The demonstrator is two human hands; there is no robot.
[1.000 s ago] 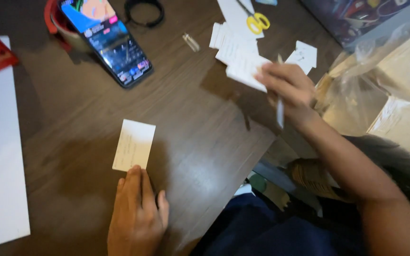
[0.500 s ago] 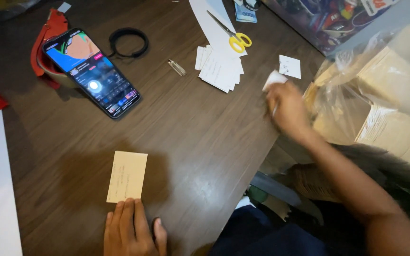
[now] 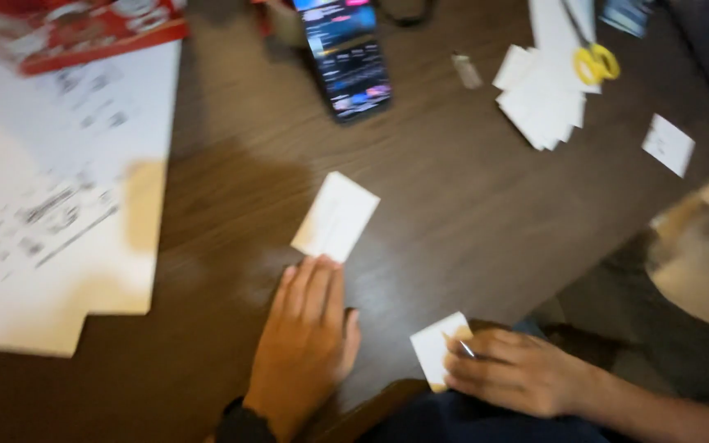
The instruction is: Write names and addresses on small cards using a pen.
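Left hand (image 3: 305,344) is lying flat, palm down, on the dark wood table (image 3: 469,213) at lower centre of the frame. Fingers are extended and together, gripping nothing; fingertips are touching the near edge of a white card (image 3: 336,216) that is sitting tilted at frame centre.

Right hand (image 3: 512,371) is sitting at lower right, at the table's near edge. Its fingers are curling onto a small white paper piece (image 3: 436,348), pinching or pressing its right side; too blurred to tell which. A thin pale sliver is showing between the fingers — cannot tell what it is.

Other items, all well apart from both hands:
- Phone (image 3: 346,53), screen lit, is lying at upper centre.
- Loose stack of white paper pieces (image 3: 539,102) is sitting at upper right, with yellow-handled scissors (image 3: 594,59) resting on it.
- Single white paper square (image 3: 668,144) is lying alone at far right.
- Small pale object (image 3: 466,70) is lying between phone and stack, too blurred to identify.
- Large white printed sheet (image 3: 51,189) is covering the left side of the frame; red package (image 3: 84,29) is overlapping its top edge at upper left.

Whole frame is motion-blurred.
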